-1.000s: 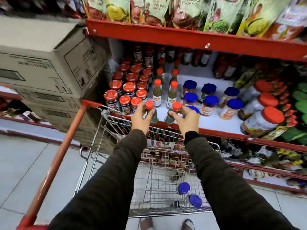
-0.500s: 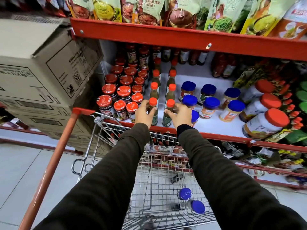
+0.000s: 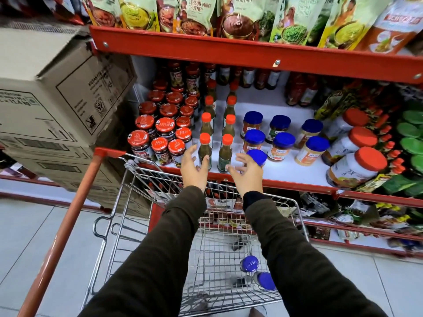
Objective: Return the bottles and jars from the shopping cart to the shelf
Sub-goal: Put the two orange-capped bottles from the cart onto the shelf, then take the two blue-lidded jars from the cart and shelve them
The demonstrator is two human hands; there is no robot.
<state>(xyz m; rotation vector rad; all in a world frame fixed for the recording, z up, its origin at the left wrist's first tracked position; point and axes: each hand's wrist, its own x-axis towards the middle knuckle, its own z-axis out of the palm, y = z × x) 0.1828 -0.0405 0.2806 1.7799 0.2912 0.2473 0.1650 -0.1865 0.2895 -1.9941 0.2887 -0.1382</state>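
- You get bright, even light on the white shelf (image 3: 295,167), yet its back recess sits dim.
- Your wide lens bows the cardboard box (image 3: 57,106) and red rails at the edges.
- Your hands (image 3: 194,167) look slightly motion-blurred.

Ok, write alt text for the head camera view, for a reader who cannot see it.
Two open hands, left hand and right hand, hover at the front of a red shelf beside two orange-capped green bottles standing upright there. Below, a wire shopping cart holds two blue-lidded jars.
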